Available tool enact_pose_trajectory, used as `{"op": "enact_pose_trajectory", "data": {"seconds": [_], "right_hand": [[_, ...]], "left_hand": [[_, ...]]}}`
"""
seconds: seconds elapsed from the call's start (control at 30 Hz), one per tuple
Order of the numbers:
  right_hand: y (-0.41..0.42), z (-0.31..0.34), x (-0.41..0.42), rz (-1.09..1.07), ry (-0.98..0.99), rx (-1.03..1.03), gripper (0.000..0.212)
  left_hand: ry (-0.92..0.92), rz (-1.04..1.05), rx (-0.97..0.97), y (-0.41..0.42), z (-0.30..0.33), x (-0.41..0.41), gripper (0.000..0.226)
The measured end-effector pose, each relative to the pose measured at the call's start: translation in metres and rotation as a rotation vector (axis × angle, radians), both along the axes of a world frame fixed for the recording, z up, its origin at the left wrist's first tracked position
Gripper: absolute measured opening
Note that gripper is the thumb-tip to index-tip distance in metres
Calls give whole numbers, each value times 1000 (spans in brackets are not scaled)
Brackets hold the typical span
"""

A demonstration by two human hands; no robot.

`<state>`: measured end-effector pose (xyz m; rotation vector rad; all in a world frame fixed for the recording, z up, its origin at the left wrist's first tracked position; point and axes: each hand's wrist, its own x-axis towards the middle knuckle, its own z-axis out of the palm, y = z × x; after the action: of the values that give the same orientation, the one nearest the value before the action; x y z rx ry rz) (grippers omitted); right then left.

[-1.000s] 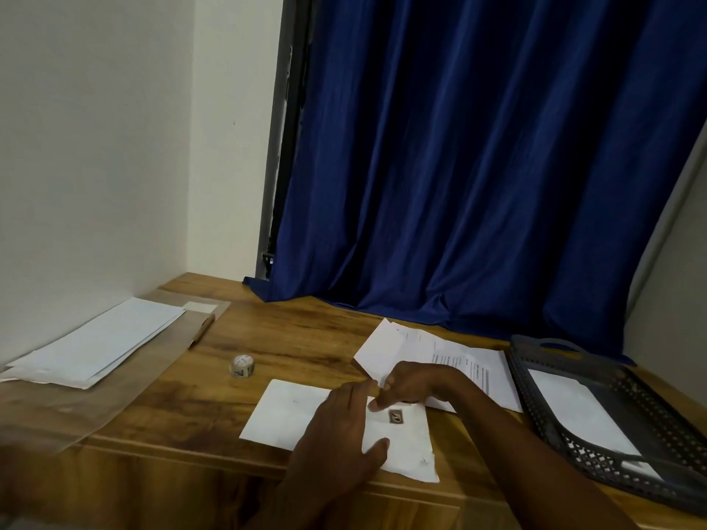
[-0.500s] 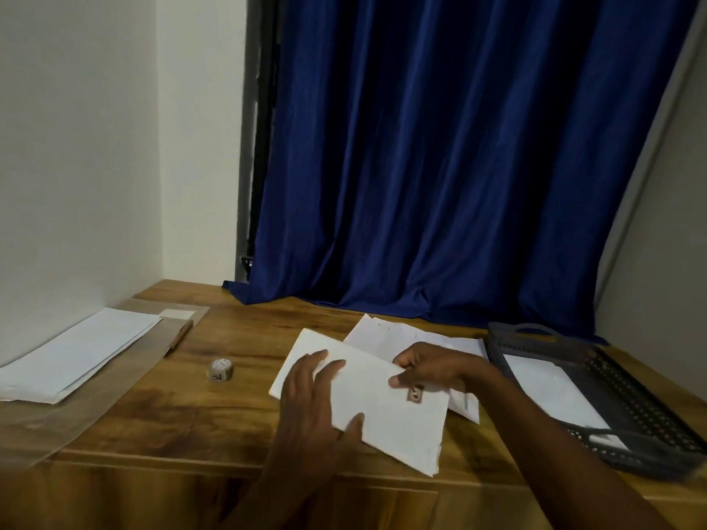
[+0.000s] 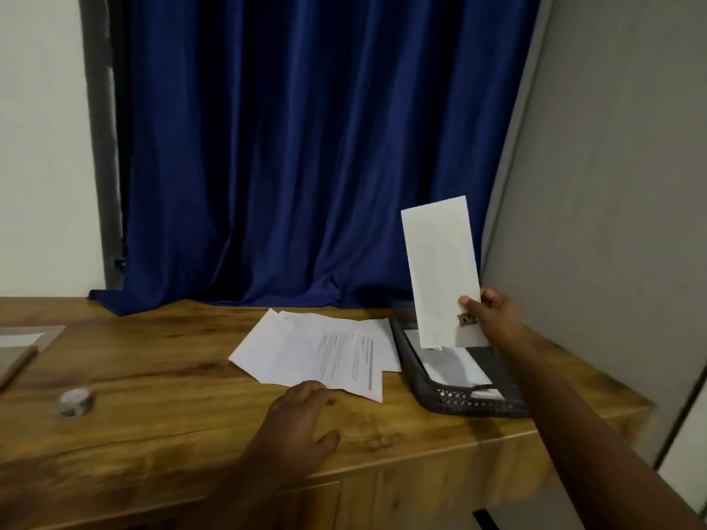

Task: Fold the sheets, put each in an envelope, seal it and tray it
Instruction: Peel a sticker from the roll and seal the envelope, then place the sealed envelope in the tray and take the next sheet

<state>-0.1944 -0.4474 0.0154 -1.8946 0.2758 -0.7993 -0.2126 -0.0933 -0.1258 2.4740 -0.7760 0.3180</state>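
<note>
- The right hand pinches a white envelope by its lower corner, holding it upright above the dark tray.
- The left hand rests flat on the wooden desk, fingers relaxed, touching the loose sheets.
- A tape roll lies to the left.

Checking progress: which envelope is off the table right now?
The envelope held upright by the right hand above the tray; another lies flat inside.
</note>
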Motion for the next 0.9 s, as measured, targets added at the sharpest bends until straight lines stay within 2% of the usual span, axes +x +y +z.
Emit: {"op": "enact_pose_trajectory", "data": {"seconds": [0.1, 0.23, 0.3, 0.43, 0.47, 0.57, 0.67, 0.83, 0.9], "right_hand": [[-28, -22, 10, -59, 182, -6, 20], [-38, -42, 19, -76, 522, -115, 35], [-43, -51, 23, -53, 633, -89, 38], [-74, -82, 45, -86, 784, -159, 67], [-69, -82, 43, -97, 798, -184, 69], [-40, -65, 26, -163, 825, -289, 57], [-32, -56, 18, -215, 885, -431, 51], [-8, -28, 12, -249, 623, -689, 32], [14, -15, 13, -186, 513, -703, 24]], "left_hand": [[8, 34, 5, 1, -8, 5, 59], [-17, 26, 12, 5, -13, 7, 56], [-33, 32, 22, 4, -13, 6, 57], [-33, 26, 13, 4, -13, 5, 66], [-33, 23, 9, 5, -13, 5, 68], [-44, 23, 10, 4, -12, 5, 72], [-54, 38, 12, 3, -12, 5, 61], [-61, 45, 15, 4, -12, 4, 57], [-46, 39, 9, 3, -12, 5, 58]]}}
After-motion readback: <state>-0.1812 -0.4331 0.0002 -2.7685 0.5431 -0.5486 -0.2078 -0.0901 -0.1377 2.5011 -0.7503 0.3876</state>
